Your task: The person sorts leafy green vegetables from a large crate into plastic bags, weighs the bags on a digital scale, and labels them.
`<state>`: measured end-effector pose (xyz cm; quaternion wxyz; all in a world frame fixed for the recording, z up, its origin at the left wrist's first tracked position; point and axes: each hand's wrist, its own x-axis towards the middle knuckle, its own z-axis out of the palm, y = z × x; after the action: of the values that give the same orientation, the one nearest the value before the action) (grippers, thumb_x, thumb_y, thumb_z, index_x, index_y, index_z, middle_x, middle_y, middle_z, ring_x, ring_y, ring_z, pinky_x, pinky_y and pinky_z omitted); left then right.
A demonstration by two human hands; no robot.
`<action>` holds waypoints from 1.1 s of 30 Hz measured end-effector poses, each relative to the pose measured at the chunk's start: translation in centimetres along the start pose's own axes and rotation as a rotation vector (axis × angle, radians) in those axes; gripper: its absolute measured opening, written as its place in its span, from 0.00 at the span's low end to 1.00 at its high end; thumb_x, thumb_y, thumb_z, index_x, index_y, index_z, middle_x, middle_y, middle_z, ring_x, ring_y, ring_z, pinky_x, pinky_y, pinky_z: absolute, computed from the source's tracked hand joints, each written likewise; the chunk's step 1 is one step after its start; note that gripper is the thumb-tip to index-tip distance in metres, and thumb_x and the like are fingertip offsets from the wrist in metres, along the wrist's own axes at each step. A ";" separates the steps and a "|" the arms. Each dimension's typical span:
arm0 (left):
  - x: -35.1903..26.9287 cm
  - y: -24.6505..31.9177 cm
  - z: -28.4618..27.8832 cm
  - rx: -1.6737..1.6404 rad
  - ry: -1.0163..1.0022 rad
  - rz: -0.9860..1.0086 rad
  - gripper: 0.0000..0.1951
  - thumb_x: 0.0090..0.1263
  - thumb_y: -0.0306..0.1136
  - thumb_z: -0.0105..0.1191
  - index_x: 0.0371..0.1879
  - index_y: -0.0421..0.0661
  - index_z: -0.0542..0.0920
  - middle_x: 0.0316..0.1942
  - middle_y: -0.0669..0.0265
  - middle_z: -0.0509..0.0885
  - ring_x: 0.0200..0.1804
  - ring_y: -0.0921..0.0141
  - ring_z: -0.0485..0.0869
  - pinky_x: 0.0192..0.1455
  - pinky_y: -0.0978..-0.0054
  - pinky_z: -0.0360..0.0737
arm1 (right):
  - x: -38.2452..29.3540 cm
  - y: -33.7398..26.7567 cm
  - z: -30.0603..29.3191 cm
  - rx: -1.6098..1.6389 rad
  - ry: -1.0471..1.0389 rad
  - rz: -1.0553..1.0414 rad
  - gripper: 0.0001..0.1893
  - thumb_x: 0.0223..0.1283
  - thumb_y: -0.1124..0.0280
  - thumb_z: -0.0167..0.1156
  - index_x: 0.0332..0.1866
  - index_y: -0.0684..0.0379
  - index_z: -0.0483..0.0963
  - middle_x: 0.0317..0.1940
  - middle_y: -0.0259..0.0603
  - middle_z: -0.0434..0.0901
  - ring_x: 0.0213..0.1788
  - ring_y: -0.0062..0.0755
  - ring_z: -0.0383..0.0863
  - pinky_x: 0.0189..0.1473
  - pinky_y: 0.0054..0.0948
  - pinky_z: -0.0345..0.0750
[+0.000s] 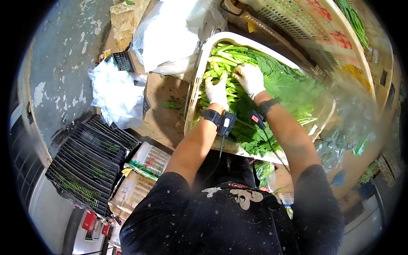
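Note:
In a pale plastic crate (196, 95) before me lie leafy greens (280, 79), their pale green cut stalks (228, 57) towards the far left end. My left hand (217, 91), in a white glove, rests on the stalks with thumb and fingers at their ends. Close beside it, to the right, my right hand (249, 79), gloved too, has its curled fingertips at the stalks. The two hands are apart by a small gap. Whether either one grips a stalk is hidden by the fingers. Black straps with small devices and cables sit on both wrists.
Left of the crate are white plastic bags (116, 92) and a large clear plastic bag (178, 35). Black slatted crates (92, 162) stand at lower left beside white crates (149, 159). Tall perforated baskets (299, 22) rise at upper right. Clear plastic wrapping (338, 143) lies at right.

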<state>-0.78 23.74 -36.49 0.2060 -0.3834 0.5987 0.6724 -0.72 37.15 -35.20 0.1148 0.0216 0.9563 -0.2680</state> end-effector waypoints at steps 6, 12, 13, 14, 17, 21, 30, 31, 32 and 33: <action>1.7 2.0 0.0 -0.132 -0.155 -0.366 0.24 0.60 0.39 0.65 0.55 0.51 0.74 0.48 0.67 0.80 0.47 0.71 0.78 0.51 0.70 0.75 | -13.5 -4.7 -2.4 0.332 -0.492 -0.196 0.08 0.51 0.64 0.63 0.35 0.53 0.79 0.32 0.43 0.80 0.36 0.43 0.80 0.41 0.38 0.77; 3.7 0.4 0.3 -0.259 -0.078 -0.331 0.24 0.66 0.45 0.55 0.59 0.49 0.72 0.56 0.63 0.76 0.58 0.65 0.72 0.64 0.63 0.68 | -0.9 -3.9 -4.7 0.152 0.193 -0.203 0.11 0.58 0.68 0.54 0.44 0.58 0.76 0.38 0.48 0.78 0.39 0.47 0.78 0.43 0.41 0.76; 3.8 -0.1 0.3 -0.272 -0.040 -0.292 0.22 0.69 0.45 0.51 0.58 0.47 0.73 0.54 0.61 0.78 0.56 0.65 0.74 0.63 0.63 0.69 | 2.2 -3.1 -3.6 0.200 0.260 -0.252 0.12 0.59 0.68 0.53 0.46 0.58 0.75 0.39 0.48 0.78 0.42 0.48 0.78 0.45 0.39 0.75; 1.7 0.9 1.6 -0.292 -0.100 -0.385 0.21 0.68 0.43 0.52 0.57 0.47 0.73 0.52 0.61 0.78 0.53 0.64 0.77 0.58 0.62 0.74 | 4.5 -0.6 -2.3 0.144 0.238 -0.265 0.13 0.60 0.67 0.51 0.48 0.59 0.74 0.41 0.47 0.79 0.45 0.46 0.78 0.47 0.38 0.75; 1.1 0.4 0.0 -0.292 -0.213 -0.405 0.23 0.68 0.48 0.50 0.55 0.45 0.73 0.49 0.59 0.80 0.48 0.61 0.79 0.52 0.60 0.79 | 7.5 -0.3 2.3 -0.212 0.136 -0.157 0.16 0.63 0.67 0.46 0.53 0.59 0.73 0.48 0.45 0.78 0.53 0.39 0.76 0.54 0.38 0.72; -0.4 0.4 -0.8 -0.282 -0.100 -0.497 0.25 0.68 0.50 0.50 0.57 0.46 0.72 0.54 0.60 0.77 0.54 0.62 0.76 0.58 0.60 0.74 | 7.6 -4.0 1.7 -0.163 0.003 0.163 0.15 0.60 0.69 0.47 0.51 0.58 0.74 0.47 0.47 0.77 0.51 0.43 0.76 0.53 0.43 0.69; 1.3 1.3 1.1 -0.424 -0.198 -0.477 0.31 0.66 0.64 0.44 0.59 0.53 0.72 0.59 0.64 0.74 0.61 0.64 0.70 0.65 0.66 0.66 | 0.7 -5.8 -2.5 -0.124 -0.119 0.018 0.14 0.59 0.70 0.49 0.48 0.57 0.74 0.45 0.45 0.77 0.46 0.40 0.77 0.48 0.39 0.73; 1.1 1.6 1.3 -0.314 -0.074 -0.450 0.31 0.66 0.64 0.46 0.59 0.54 0.72 0.61 0.64 0.72 0.62 0.66 0.69 0.67 0.66 0.64 | 0.4 -4.5 -3.2 -0.193 0.049 0.021 0.18 0.55 0.72 0.53 0.53 0.55 0.72 0.46 0.43 0.77 0.47 0.40 0.77 0.48 0.39 0.72; 1.6 1.2 1.1 -0.202 0.016 -0.467 0.29 0.67 0.63 0.44 0.56 0.54 0.74 0.54 0.64 0.77 0.57 0.68 0.72 0.66 0.66 0.63 | 0.2 -2.4 -2.9 -0.191 0.079 0.063 0.21 0.54 0.70 0.57 0.56 0.51 0.72 0.46 0.42 0.78 0.47 0.40 0.78 0.48 0.39 0.73; 0.5 1.4 1.7 -0.207 -0.074 -0.392 0.27 0.69 0.61 0.43 0.55 0.54 0.74 0.48 0.66 0.80 0.53 0.70 0.74 0.65 0.66 0.63 | -0.4 0.0 -2.3 -0.193 0.117 0.119 0.25 0.53 0.68 0.61 0.59 0.48 0.71 0.47 0.41 0.78 0.47 0.40 0.78 0.47 0.39 0.74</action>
<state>-2.57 24.97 -36.02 0.3139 -0.4866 0.4325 0.6911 -0.79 38.33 -33.14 0.0758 0.0826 0.9798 -0.1655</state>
